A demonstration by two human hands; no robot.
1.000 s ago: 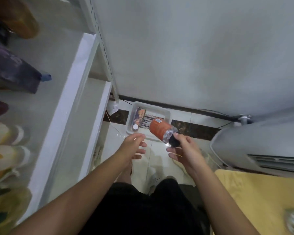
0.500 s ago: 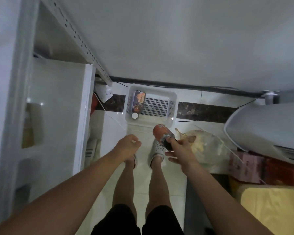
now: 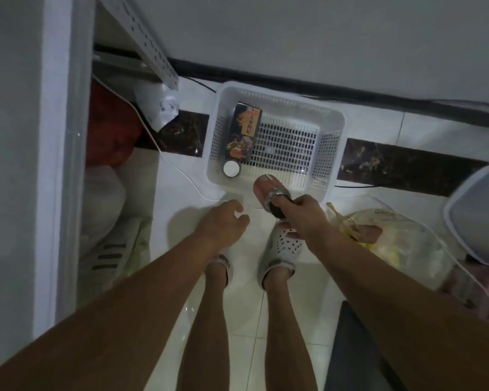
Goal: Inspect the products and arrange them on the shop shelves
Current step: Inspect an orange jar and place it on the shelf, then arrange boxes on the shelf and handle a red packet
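Note:
My right hand [image 3: 301, 218] grips an orange-labelled bottle [image 3: 267, 190] by its dark cap end, holding it over the near edge of a white plastic basket [image 3: 331, 142] on the floor. Inside the basket lie a dark printed box [image 3: 243, 132] and a small container with a white lid [image 3: 231, 168]. My left hand [image 3: 225, 222] hangs beside the bottle with loosely curled fingers and holds nothing. The white shop shelf [image 3: 68, 136] runs along the left.
Red and white bags [image 3: 108, 153] sit under the shelf at the left. A clear plastic bag [image 3: 390, 238] with yellow contents lies on the floor at the right, next to a white appliance [image 3: 477, 210]. A thin white cable [image 3: 175, 170] crosses the tiles. My feet stand below the basket.
The view has tilted down from the shelves to the floor. My right hand has lowered the bottle toward the basket's near edge, and my left hand has dropped alongside it.

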